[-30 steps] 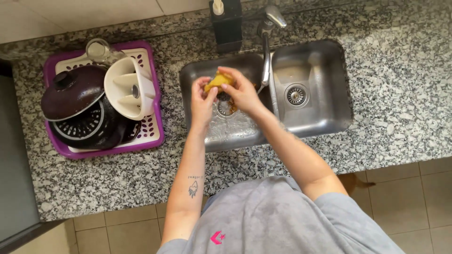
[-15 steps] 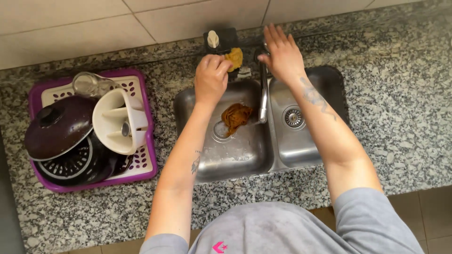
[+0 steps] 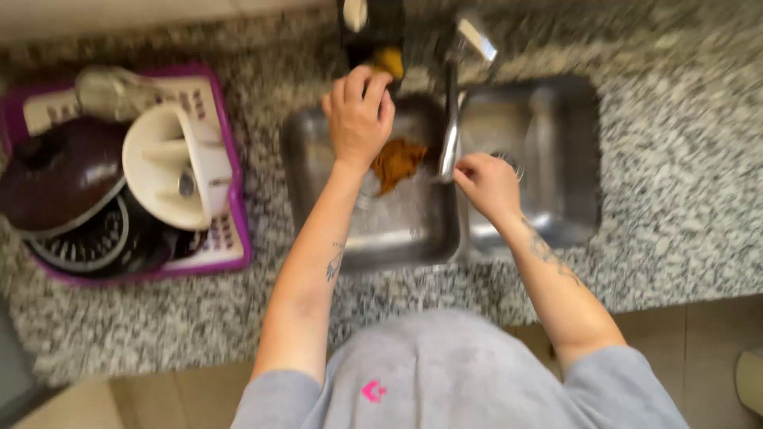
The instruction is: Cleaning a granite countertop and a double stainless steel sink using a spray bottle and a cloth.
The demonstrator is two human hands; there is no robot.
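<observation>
My left hand (image 3: 358, 119) reaches over the left bowl of the steel sink (image 3: 373, 238) to the back of the counter. Its fingertips are closed on a yellow sponge (image 3: 389, 60) at a black holder (image 3: 373, 24). My right hand (image 3: 486, 184) hovers over the divider between the bowls, just right of the faucet spout (image 3: 450, 135), with its fingers curled and nothing seen in them. An orange-brown scrap (image 3: 397, 161) lies in the left bowl under the spout. The picture is blurred by motion.
A purple drying rack (image 3: 230, 238) on the left of the granite counter (image 3: 675, 214) holds a dark lid (image 3: 56, 179), a white plastic part (image 3: 171, 171) and a black round piece (image 3: 87, 246). The right sink bowl (image 3: 556, 159) has a drain.
My right hand has come back from the faucet at the rear of the counter to the sink divider. My left hand stays at the holder with the sponge. The camera has shifted closer.
</observation>
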